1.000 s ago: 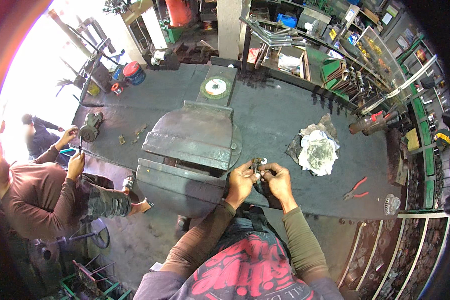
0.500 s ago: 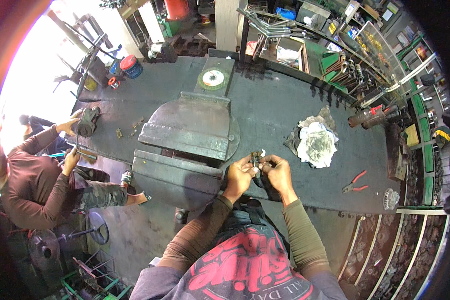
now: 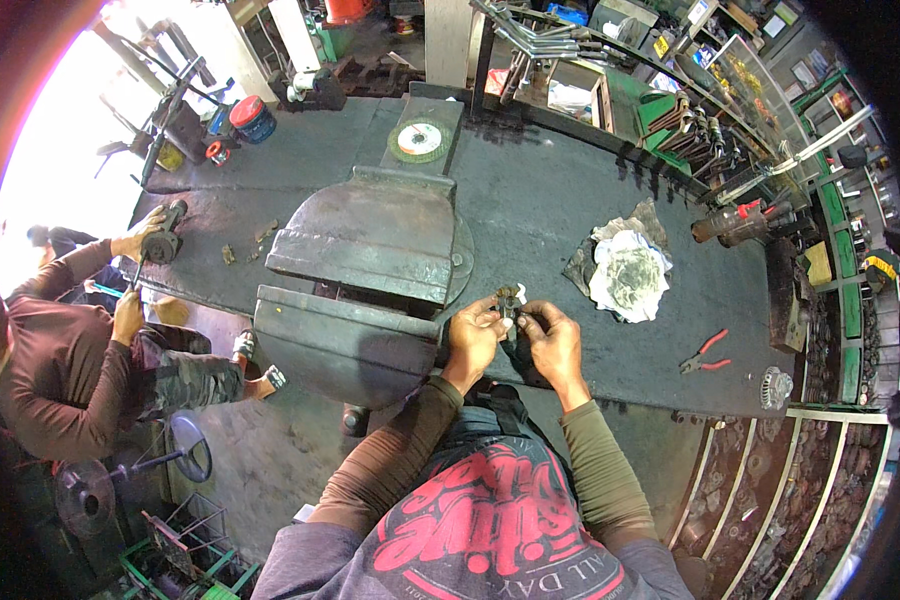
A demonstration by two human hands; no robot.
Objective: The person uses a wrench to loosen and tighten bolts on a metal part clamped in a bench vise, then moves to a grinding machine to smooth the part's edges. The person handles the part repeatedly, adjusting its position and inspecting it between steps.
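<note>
Over the near edge of the bench, both my hands are closed around one small part (image 3: 511, 296), brownish metal with white bits on it; its exact kind is too small to make out. My left hand (image 3: 473, 342) pinches it from the left side, thumb and fingers together. From the right, my right hand (image 3: 554, 345) grips it with bent fingers, thumb close to the left fingertips. The fingers cover much of the part. Just left of my hands stands a large bench vise (image 3: 365, 240), its jaws slightly apart.
A crumpled white cloth (image 3: 630, 278) lies right of my hands, with red-handled pliers (image 3: 705, 352) and a round metal part (image 3: 776, 388) beyond. Behind the vise rests a grinding disc (image 3: 419, 139). At the bench's left end a co-worker (image 3: 70, 360) handles a dark metal piece (image 3: 162, 243).
The whole view has shifted slightly. My fingers have moved a little on the small part, which shows more between them. The co-worker's hands and metal piece have shifted slightly.
</note>
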